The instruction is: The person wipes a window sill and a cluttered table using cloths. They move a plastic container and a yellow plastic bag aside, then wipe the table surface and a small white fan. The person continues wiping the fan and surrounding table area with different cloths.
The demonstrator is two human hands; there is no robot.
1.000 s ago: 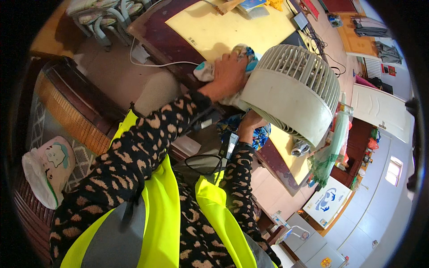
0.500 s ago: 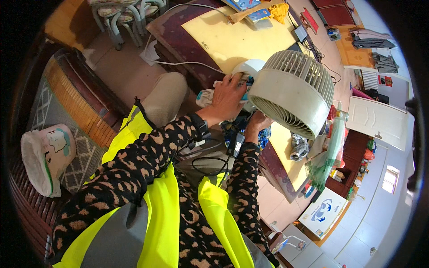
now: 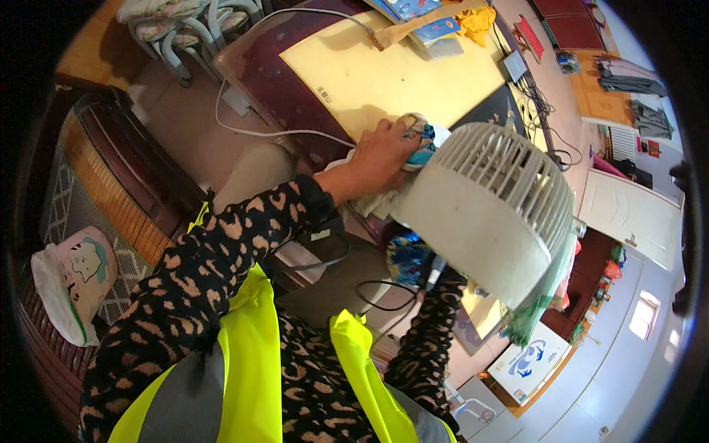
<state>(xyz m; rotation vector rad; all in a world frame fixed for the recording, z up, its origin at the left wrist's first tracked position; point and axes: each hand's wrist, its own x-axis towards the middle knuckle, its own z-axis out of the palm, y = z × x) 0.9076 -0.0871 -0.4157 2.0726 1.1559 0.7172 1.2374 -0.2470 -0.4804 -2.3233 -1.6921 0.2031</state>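
A pale grey desk fan with a round slatted grille is held tilted over the table's near edge. My left hand is closed on a blue-and-white patterned cloth and presses it against the fan's left side, near its base. My right forearm comes up from below. The hand at its end is hidden behind the fan's housing, so its fingers do not show. Dark blue patterned fabric hangs below the fan, beside my right wrist.
The table carries a yellow board, books, a wooden brush and a yellow cloth. A white cable runs across its left edge. A green plastic bag is right of the fan; chairs stand far left.
The fan has swung nearer and lower to the right, now covering my right hand. My left hand has shifted slightly with the cloth along the fan's side.
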